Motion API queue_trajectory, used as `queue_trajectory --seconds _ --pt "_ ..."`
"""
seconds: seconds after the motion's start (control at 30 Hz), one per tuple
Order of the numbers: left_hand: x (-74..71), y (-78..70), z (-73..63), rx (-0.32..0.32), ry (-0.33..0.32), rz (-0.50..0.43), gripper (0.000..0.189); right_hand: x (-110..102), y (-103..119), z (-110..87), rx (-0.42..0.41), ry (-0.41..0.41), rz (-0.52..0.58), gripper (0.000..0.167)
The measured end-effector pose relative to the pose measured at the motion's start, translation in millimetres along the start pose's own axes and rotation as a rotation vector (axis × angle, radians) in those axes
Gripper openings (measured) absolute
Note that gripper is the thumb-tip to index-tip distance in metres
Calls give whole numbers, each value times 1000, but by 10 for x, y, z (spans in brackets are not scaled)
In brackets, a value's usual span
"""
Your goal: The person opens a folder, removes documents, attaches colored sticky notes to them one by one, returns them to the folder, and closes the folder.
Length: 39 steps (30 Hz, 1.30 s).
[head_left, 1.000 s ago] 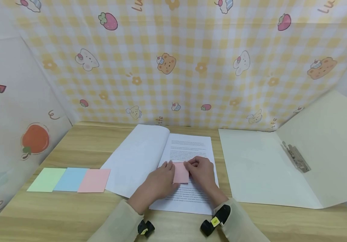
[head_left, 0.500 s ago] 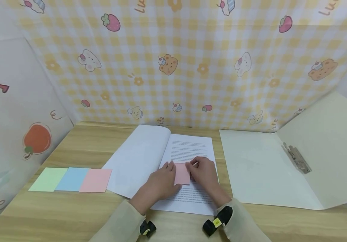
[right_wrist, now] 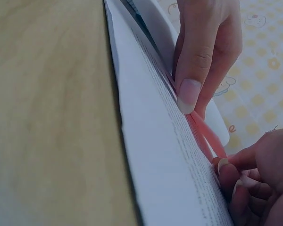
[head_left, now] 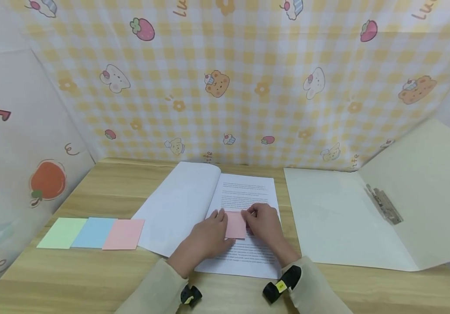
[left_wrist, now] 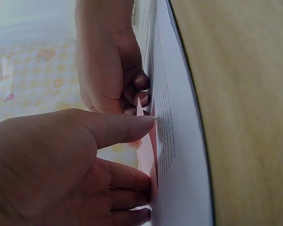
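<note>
A pink sticky note (head_left: 235, 225) lies on the printed page (head_left: 247, 188) of an opened stack of paper. My left hand (head_left: 208, 235) presses the note's left side with fairly straight fingers, its thumb at the lower edge. At the upper right corner, my right hand (head_left: 263, 222) pinches the note between thumb and fingers. From the right wrist, the pink note (right_wrist: 208, 134) shows its right edge raised off the page, held by the right hand (right_wrist: 269, 179). The left wrist view also has the note (left_wrist: 145, 157) bent up from the sheet.
Green (head_left: 62, 233), blue (head_left: 93, 233) and pink (head_left: 124, 234) square notes lie in a row at the left. A turned-over white page (head_left: 178, 205) curls left of the printed one. An open folder (head_left: 327, 218) with a metal clip (head_left: 385, 205) stands at the right.
</note>
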State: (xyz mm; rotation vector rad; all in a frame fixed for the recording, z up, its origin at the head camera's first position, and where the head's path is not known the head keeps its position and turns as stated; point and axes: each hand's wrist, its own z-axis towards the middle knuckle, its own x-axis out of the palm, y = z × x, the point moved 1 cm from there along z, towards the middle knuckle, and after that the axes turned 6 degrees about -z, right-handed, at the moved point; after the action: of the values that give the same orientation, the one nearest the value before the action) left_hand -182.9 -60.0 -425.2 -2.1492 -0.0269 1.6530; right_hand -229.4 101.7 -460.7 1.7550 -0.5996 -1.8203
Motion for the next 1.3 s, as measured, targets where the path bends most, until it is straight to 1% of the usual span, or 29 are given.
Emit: queue_trajectory --seconds 0.13,0.23,0.33,0.47,0.57,0.67,0.7,0.77,0.8,0.87,0.97,1.03,1.13,1.3 --pt "-4 -2 -8 2 -1 -2 75 -1 0 2 7 8 -19 18" --pt "-6 1 -11 2 -1 1 75 -14 19 -4 -9 21 -61 16" --pt "-17 11 -17 4 9 -6 75 -30 55 -19 -43 35 -151 19" --pt "-34 23 -27 9 34 -24 78 -48 119 -56 -95 32 -322 37" --pt "-42 26 -34 14 40 -28 78 -62 181 -103 -184 -6 -427 38" --pt "-52 29 -41 23 39 -31 77 -61 251 -161 -340 -44 -488 34" --pt "-55 31 -43 28 38 -34 77 -53 271 -178 -389 -40 -491 32" --pt "-59 33 -45 37 36 -44 77 -35 306 -214 -480 -8 -500 31" --pt "-59 33 -44 43 35 -49 77 -25 320 -230 -511 21 -502 33" --pt "-55 38 -44 53 29 -61 75 -1 343 -263 -539 102 -486 38" --pt "-50 39 -46 56 21 -77 70 29 359 -299 -542 211 -451 45" --pt "-48 39 -47 54 19 -83 66 47 358 -311 -530 262 -418 47" --pt "-48 41 -50 49 21 -90 64 66 350 -319 -516 299 -380 49" --pt "-49 40 -48 43 25 -88 64 73 336 -317 -503 327 -355 50"
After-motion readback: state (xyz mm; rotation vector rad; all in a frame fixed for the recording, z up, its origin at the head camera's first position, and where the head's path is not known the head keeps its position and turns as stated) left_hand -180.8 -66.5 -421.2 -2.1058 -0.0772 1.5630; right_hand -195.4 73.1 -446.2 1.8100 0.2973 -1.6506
